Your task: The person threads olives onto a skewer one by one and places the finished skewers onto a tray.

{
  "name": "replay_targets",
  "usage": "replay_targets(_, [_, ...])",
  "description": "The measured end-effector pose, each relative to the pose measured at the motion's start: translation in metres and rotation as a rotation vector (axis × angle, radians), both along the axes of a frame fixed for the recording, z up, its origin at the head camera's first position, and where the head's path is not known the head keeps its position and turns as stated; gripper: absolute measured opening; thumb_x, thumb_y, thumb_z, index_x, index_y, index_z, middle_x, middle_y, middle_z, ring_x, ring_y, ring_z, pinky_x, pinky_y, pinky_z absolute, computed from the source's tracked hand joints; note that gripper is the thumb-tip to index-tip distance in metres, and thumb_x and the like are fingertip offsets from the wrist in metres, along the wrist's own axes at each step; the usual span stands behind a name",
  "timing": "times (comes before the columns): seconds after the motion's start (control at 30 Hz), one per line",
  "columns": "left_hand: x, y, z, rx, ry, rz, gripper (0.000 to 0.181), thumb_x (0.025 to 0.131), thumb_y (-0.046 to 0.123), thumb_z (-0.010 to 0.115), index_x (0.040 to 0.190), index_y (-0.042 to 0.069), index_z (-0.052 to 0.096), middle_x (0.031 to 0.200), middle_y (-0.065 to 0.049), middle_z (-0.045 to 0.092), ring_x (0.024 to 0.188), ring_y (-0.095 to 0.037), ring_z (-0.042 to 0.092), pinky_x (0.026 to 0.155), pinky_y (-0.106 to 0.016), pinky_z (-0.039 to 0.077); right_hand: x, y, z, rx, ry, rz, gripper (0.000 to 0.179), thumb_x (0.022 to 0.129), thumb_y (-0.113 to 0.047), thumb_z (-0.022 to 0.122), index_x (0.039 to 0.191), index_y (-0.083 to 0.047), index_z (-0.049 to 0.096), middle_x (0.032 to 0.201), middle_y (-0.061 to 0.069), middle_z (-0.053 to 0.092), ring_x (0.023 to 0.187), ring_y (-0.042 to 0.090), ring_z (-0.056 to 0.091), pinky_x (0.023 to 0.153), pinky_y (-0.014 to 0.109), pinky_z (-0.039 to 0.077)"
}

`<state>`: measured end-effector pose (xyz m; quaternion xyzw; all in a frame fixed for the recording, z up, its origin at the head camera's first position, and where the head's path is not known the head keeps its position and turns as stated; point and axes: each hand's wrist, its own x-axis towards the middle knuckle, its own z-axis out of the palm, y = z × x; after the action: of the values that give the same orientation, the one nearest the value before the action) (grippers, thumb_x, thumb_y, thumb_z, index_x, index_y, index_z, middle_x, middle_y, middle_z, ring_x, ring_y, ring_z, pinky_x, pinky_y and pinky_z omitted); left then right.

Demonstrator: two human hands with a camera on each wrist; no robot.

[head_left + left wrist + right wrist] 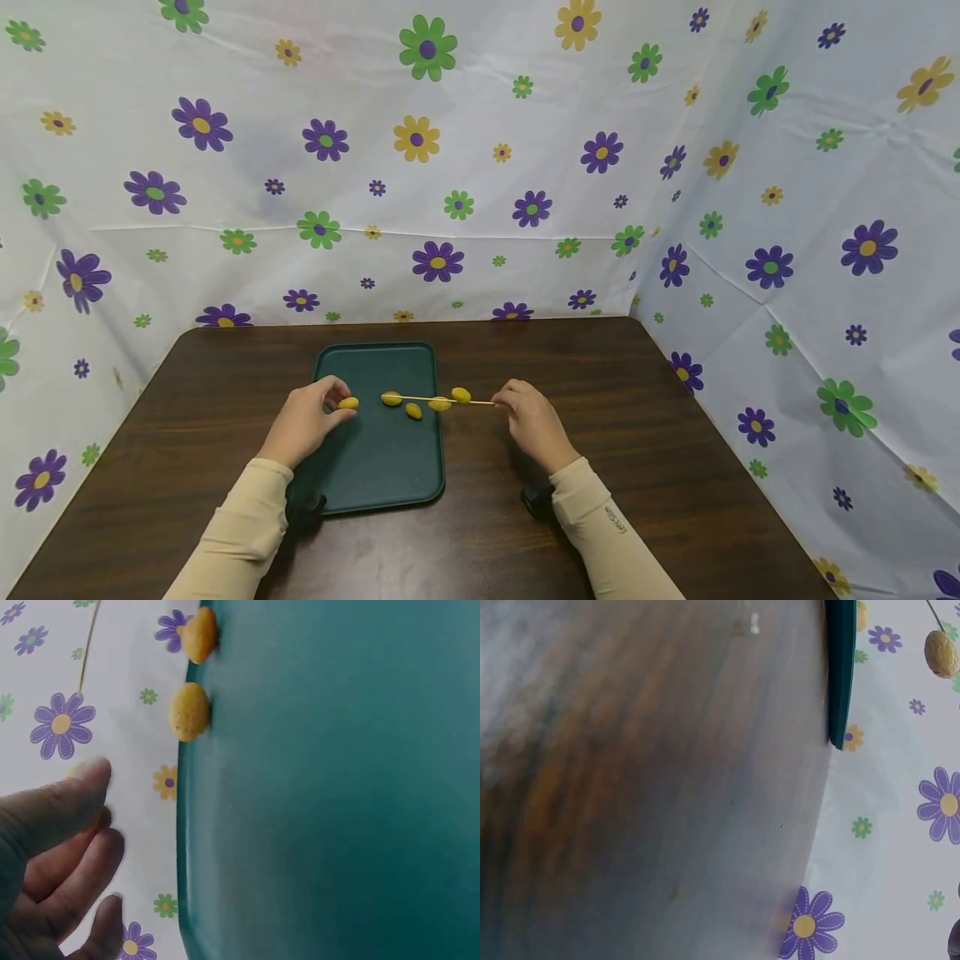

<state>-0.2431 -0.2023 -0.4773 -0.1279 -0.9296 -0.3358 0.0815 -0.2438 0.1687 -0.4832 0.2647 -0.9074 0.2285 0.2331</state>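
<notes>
My left hand [303, 421] pinches a small yellow oval fruit [348, 403] between thumb and fingertips, over the left side of a dark green tray [375, 467]. In the left wrist view my fingers mostly hide that fruit. My right hand [536, 425] holds a thin wooden skewer [482, 403] by its right end, its other end pointing left toward my left hand. One wrinkled yellow fruit [940, 654] is threaded on the skewer. Near the skewer, more yellow fruits [414, 411] show, and two fruits [190, 712] lie in the tray in the left wrist view.
The tray lies on the left half of a dark brown wooden table [622, 433]. A white flower-printed cloth [465, 108] hangs behind the table and along its sides. Dark bands sit at both wrists, below the beige sleeves [240, 517].
</notes>
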Motion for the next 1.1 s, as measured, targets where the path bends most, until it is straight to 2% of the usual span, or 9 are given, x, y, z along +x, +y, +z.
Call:
replay_targets(0.13, [0.0,0.001,0.002,0.05,-0.038,-0.019,0.012,0.097,0.014,0.07,0.106,0.006,0.07,0.092,-0.006,0.071,0.081,-0.02,0.064,0.073,-0.043,0.056,0.0,0.001,-0.001,-0.001,0.004,0.0,0.009,0.089,0.004,0.074,0.089,-0.005,0.076,0.086,-0.003,0.064,0.081,0.014,0.062,0.073,0.032,0.057])
replay_targets(0.27, [-0.001,0.001,0.001,0.075,-0.069,-0.044,0.016,0.103,0.012,0.06,0.109,0.003,0.072,0.091,-0.007,0.072,0.078,-0.017,0.064,0.071,-0.038,0.054,-0.001,0.002,-0.002,-0.002,0.0,-0.001,0.01,0.09,0.003,0.074,0.089,-0.006,0.076,0.087,-0.003,0.064,0.081,0.014,0.062,0.073,0.032,0.057])
replay_targets(0.4, [-0.003,0.004,0.0,0.118,-0.134,-0.061,0.023,0.107,0.013,0.052,0.108,-0.001,0.071,0.084,-0.004,0.068,0.074,-0.016,0.062,0.069,-0.031,0.053,0.0,0.002,-0.002,-0.004,-0.008,-0.004,0.01,0.09,0.004,0.074,0.089,-0.006,0.076,0.087,-0.003,0.064,0.081,0.014,0.062,0.073,0.032,0.057])
replay_targets(0.53, [-0.003,0.007,0.0,0.164,-0.219,-0.064,0.027,0.109,0.015,0.049,0.108,-0.003,0.069,0.08,-0.003,0.064,0.073,-0.017,0.059,0.067,-0.027,0.051,0.0,0.001,-0.001,-0.005,-0.021,-0.003,0.009,0.09,0.003,0.074,0.09,-0.005,0.077,0.087,-0.003,0.064,0.081,0.014,0.062,0.073,0.033,0.057])
replay_targets(0.73, [-0.002,0.01,-0.001,0.215,-0.324,-0.038,0.033,0.111,0.019,0.044,0.108,-0.005,0.067,0.08,-0.005,0.064,0.074,-0.018,0.058,0.068,-0.029,0.05,0.0,0.001,-0.001,0.003,-0.024,0.016,0.009,0.091,0.003,0.073,0.091,-0.005,0.077,0.088,-0.003,0.065,0.083,0.013,0.062,0.075,0.032,0.057])
replay_targets(0.87, [-0.002,0.013,0.0,0.261,-0.384,-0.057,0.036,0.111,0.02,0.042,0.106,-0.006,0.066,0.078,-0.006,0.061,0.072,-0.018,0.056,0.066,-0.028,0.049,0.0,0.002,-0.001,0.004,-0.02,0.032,0.011,0.091,0.003,0.073,0.09,-0.007,0.077,0.088,-0.004,0.065,0.083,0.013,0.062,0.076,0.031,0.057])
replay_targets(1.0, [0.0,0.015,0.002,0.275,-0.404,-0.097,0.037,0.112,0.018,0.041,0.107,-0.008,0.067,0.077,-0.006,0.06,0.07,-0.017,0.055,0.063,-0.027,0.05,0.0,0.003,-0.001,0.002,-0.02,0.047,0.011,0.091,0.003,0.073,0.089,-0.008,0.077,0.088,-0.005,0.065,0.083,0.013,0.062,0.075,0.031,0.057])
replay_targets(1.1, [0.001,0.016,0.004,0.25,-0.402,-0.118,0.035,0.111,0.016,0.041,0.104,-0.006,0.067,0.075,-0.005,0.059,0.068,-0.017,0.054,0.061,-0.027,0.047,0.001,0.003,-0.001,0.005,-0.024,0.053,0.012,0.091,0.002,0.073,0.088,-0.009,0.076,0.088,-0.005,0.065,0.084,0.013,0.063,0.076,0.03,0.056])
